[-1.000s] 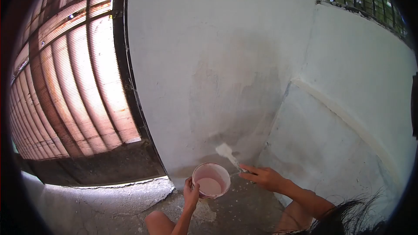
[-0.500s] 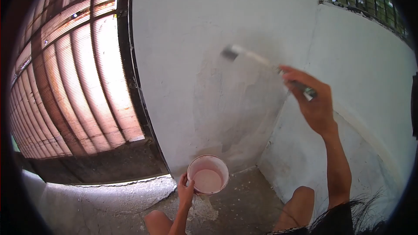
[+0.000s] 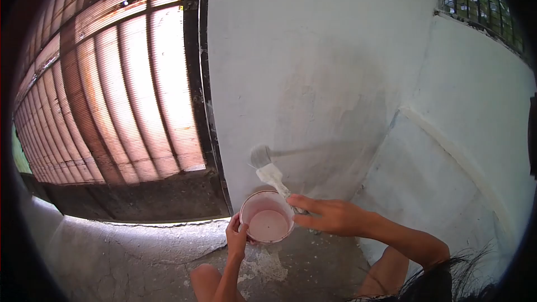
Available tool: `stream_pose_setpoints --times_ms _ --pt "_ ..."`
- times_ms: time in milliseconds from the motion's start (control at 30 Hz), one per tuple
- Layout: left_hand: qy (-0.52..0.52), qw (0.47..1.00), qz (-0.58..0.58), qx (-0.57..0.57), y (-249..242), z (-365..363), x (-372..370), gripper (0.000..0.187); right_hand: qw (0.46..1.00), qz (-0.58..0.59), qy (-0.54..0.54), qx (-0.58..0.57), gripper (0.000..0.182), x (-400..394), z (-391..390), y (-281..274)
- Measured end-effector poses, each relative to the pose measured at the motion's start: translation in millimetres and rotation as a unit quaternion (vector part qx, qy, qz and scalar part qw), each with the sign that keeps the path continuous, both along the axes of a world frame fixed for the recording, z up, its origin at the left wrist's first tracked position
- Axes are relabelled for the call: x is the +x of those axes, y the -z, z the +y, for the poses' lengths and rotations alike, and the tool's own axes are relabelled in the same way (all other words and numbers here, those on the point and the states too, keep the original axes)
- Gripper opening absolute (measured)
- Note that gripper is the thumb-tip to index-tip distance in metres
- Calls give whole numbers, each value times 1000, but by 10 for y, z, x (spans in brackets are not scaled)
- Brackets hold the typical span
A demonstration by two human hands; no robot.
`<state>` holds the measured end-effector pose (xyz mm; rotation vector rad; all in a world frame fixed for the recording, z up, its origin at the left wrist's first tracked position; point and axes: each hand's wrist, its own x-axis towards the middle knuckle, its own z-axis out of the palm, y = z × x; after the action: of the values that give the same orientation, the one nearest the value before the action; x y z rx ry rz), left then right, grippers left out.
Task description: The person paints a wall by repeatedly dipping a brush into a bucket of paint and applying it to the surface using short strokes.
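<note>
Head view: beyond the right fingers (image 3: 307, 203) rises a white wall (image 3: 319, 84) with a grey-stained patch (image 3: 335, 114). The left fingers (image 3: 232, 225) grasp the left side of a pinkish bucket (image 3: 260, 201), just to their right, with pale liquid (image 3: 268, 226) inside. The right fingers are closed around the handle of a paintbrush (image 3: 271, 175), whose bristles (image 3: 260, 155) point away to their left, apparently against the wall. For an even coat, I'd advise light pressure, overlapping strokes and a level bucket beneath to catch drips.
</note>
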<state>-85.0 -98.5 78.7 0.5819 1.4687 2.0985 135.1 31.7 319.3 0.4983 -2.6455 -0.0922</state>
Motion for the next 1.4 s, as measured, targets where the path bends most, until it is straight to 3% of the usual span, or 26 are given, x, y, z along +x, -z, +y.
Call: stream_pose_setpoints --times_ms 67,167,300,367,400,467,500,567,633,700,800,900,1100,1233,1367,1400 --pt "-10 1000 14 1 112 12 -103 43 981 -66 20 -179 38 -1 21 -116" --pt "-11 1000 12 5 125 -24 -153 45 971 -27 36 -236 44 -33 71 -473" --pt "33 999 -22 -7 -36 -68 -163 48 973 151 64 -161 39 -24 167 -1139" --pt "37 999 -19 -14 -83 -71 -168 48 960 235 28 -151 36 -19 179 -1322" --pt "43 999 -9 -11 -106 -44 -177 48 960 229 30 -157 36 -15 153 -1351" --pt "51 999 -7 -18 -110 9 -185 48 952 301 -12 -54 31 -11 124 -1335" --pt "60 998 3 -18 -107 22 -192 47 953 295 -9 -62 31 -15 128 -1253" --pt "69 997 11 -20 -143 51 -228 47 970 229 42 63 25 -1 127 -1028" --pt "80 996 20 -19 -171 66 -241 47 985 132 69 83 22 -9 142 -618" --pt "90 996 2 -5 -211 58 -290 47 984 98 46 143 23 -57 131 -192" --pt "93 995 14 -16 -242 80 -364 47 995 28 33 94 33 -8 132 274" --pt "103 994 10 -32 -204 35 -310 47 998 -58 18 -7 26 115 78 437" --pt "96 995 8 -20 -188 107 -314 47 994 -94 34 -35 33 40 133 201" --pt "87 996 12 -28 -205 123 -322 47 994 7 64 -88 38 -21 315 -393" --pt "104 994 12 -29 -173 122 -320 47 982 188 -1 -7 28 12 210 -893" --pt "97 995 7 -26 -173 131 -315 47 969 239 -48 -40 24 -56 249 -880"
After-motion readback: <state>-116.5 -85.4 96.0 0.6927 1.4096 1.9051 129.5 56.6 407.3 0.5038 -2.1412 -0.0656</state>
